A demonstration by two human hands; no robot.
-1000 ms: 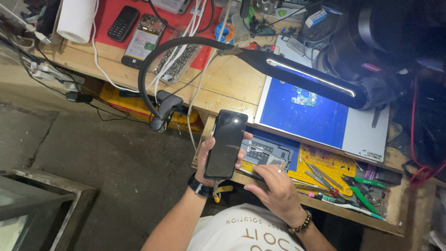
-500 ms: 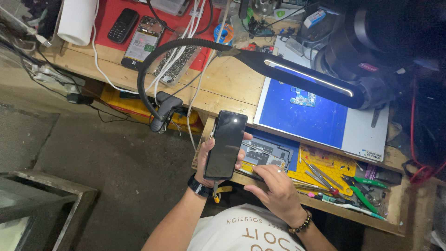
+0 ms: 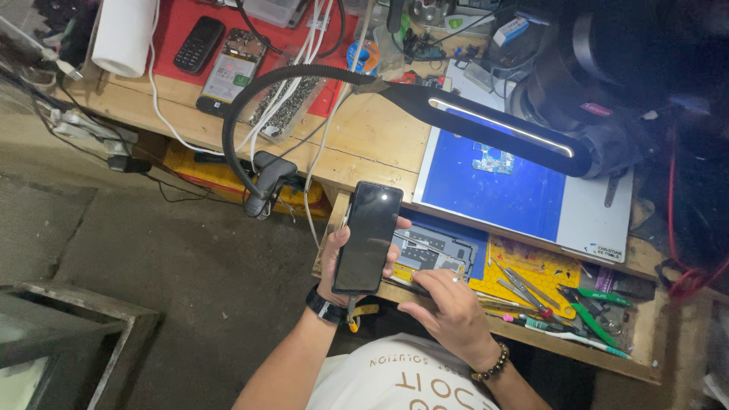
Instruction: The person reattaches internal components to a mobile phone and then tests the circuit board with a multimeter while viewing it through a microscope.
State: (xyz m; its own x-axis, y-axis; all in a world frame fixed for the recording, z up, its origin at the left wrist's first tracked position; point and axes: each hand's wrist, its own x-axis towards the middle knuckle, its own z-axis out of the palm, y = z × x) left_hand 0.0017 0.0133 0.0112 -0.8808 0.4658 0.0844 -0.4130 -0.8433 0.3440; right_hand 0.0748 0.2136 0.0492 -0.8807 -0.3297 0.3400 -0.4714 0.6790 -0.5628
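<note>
Your left hand (image 3: 339, 262) grips the dark smartphone (image 3: 368, 237) (screen off, back still separate), right hand (image 3: 448, 307) pressing on the opened phone frame (image 3: 434, 257).

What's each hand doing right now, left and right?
Left hand: closed around a dark smartphone, holding it screen up.
Right hand: holds nothing visible; fingers rest on the opened phone on the bench.
</note>
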